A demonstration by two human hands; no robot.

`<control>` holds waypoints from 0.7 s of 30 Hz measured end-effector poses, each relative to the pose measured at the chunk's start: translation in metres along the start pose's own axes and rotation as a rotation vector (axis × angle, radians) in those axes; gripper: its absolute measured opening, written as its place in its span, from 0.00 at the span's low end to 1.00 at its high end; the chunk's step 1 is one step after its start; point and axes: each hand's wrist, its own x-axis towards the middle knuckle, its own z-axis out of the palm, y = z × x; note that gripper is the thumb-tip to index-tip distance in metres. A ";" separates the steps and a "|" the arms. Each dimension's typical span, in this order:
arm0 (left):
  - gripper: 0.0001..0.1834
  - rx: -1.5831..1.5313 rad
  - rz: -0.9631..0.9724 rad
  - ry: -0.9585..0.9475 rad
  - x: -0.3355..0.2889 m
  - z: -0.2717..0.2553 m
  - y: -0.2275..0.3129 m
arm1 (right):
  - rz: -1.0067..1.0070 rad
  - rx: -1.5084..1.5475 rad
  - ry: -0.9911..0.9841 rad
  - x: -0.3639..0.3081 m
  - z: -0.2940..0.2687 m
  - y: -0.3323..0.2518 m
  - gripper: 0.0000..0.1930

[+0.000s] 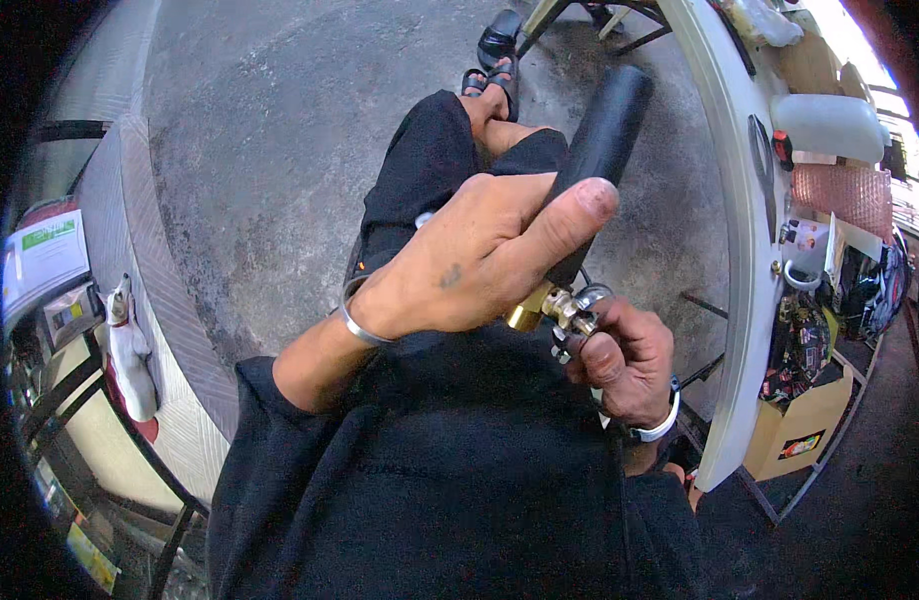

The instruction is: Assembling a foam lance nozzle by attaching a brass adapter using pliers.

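A long black cylinder [610, 125] slants up and away above my lap. My left hand [460, 255] is wrapped round its lower part, thumb laid along the near side. At its lower end sit a gold-coloured brass collar [523, 317] and a silver metal fitting [564, 305] with rounded, knob-like parts. Closed on that fitting is my right hand [635, 370], with thumb and bent fingers pinching its outer end. My fingers partly hide the fitting, and its exact kind cannot be made out. The left palm covers the cylinder's middle.
To the right runs a white table [725, 200] bearing a translucent plastic jug [830, 127] and tools. A cardboard box [795, 430] of small packages stands beyond its near end. At left, a white dog figure [132, 365] lies by a patterned surface [165, 300]. Table legs stand ahead.
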 end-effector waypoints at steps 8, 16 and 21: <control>0.23 -0.083 -0.077 0.000 -0.003 0.005 -0.008 | 0.078 0.122 -0.035 0.003 0.008 0.003 0.18; 0.20 -0.094 0.015 0.108 0.011 0.012 -0.021 | 0.159 0.153 0.067 0.001 0.036 0.019 0.20; 0.22 -0.161 -0.039 0.192 0.007 0.019 -0.023 | 0.145 0.294 0.116 0.001 0.046 0.023 0.19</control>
